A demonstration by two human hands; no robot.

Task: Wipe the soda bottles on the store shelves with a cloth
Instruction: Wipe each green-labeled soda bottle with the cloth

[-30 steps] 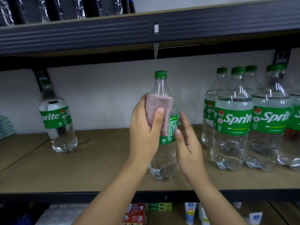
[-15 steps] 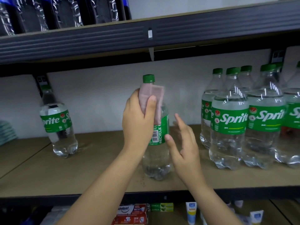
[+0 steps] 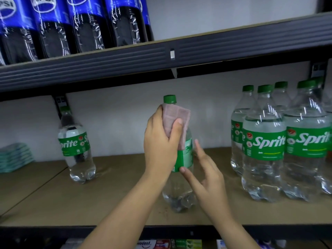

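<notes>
A clear Sprite bottle (image 3: 186, 155) with a green cap stands in the middle of the brown shelf (image 3: 107, 203). My left hand (image 3: 160, 146) grips a folded pink cloth (image 3: 177, 114) wrapped against the bottle's neck and shoulder, just under the cap. My right hand (image 3: 206, 175) is at the bottle's right side, fingers straight, with the thumb tip touching the lower edge of the green label.
One Sprite bottle (image 3: 77, 150) stands alone at the left, and a group of several (image 3: 264, 146) crowds the right. Pepsi bottles (image 3: 71, 24) line the upper shelf (image 3: 233, 49). A teal stack (image 3: 14, 157) lies far left. Toothpaste boxes (image 3: 152, 244) sit below.
My left hand has slid the cloth up from the label to the bottle's neck. The bottle has turned. My view has tilted up, bringing the Pepsi bottles in.
</notes>
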